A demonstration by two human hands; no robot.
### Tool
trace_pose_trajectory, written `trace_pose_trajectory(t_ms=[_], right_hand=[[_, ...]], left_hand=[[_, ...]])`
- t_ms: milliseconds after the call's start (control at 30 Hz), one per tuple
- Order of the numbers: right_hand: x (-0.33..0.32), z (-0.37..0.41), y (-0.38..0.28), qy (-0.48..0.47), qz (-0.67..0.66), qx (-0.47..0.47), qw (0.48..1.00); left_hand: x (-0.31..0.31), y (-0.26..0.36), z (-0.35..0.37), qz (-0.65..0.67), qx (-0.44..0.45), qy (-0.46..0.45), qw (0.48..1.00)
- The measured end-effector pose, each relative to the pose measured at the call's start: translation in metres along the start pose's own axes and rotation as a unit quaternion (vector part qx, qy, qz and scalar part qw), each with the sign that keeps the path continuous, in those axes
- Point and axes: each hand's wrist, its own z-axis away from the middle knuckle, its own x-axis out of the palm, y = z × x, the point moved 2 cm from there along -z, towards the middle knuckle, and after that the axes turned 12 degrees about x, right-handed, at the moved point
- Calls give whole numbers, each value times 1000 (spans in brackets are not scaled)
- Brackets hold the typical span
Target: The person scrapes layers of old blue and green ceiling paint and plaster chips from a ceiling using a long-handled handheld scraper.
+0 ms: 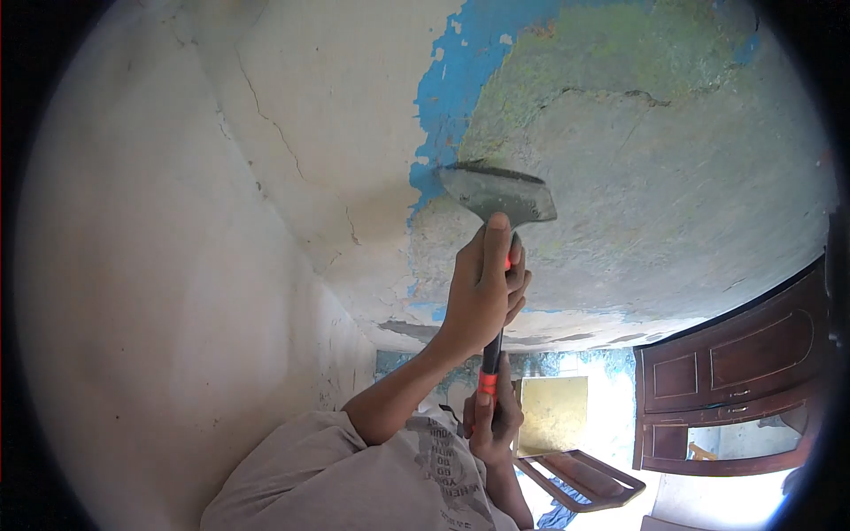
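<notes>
Both my hands hold a long-handled scraper, with its wide grey metal blade (500, 193) against the wall surface (602, 177). My left hand (482, 288) is closed around the upper handle just below the blade, its thumb lying up along the neck. Lower down, my right hand (496, 420) grips the red and black handle (487, 382) close to my shirt. The blade's left corner meets a strip of blue paint (452, 88). To the right of that strip is bare grey-green plaster; to its left is cracked off-white paint (336, 106).
A plain pale wall (150, 292) meets the cracked surface along an edge on the left. At lower right stands a dark wooden cabinet (735, 372) with a mirror panel. A wooden chair (580, 478) with dark blue cloth (562, 509) is below, near a yellowish panel (553, 416).
</notes>
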Motion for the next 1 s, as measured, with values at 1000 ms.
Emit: trace_pose_trajectory(t_ms=[1000], right_hand=[[1, 5, 28, 150, 103, -129, 975]], left_hand=[[1, 8, 36, 87, 96, -102, 986]])
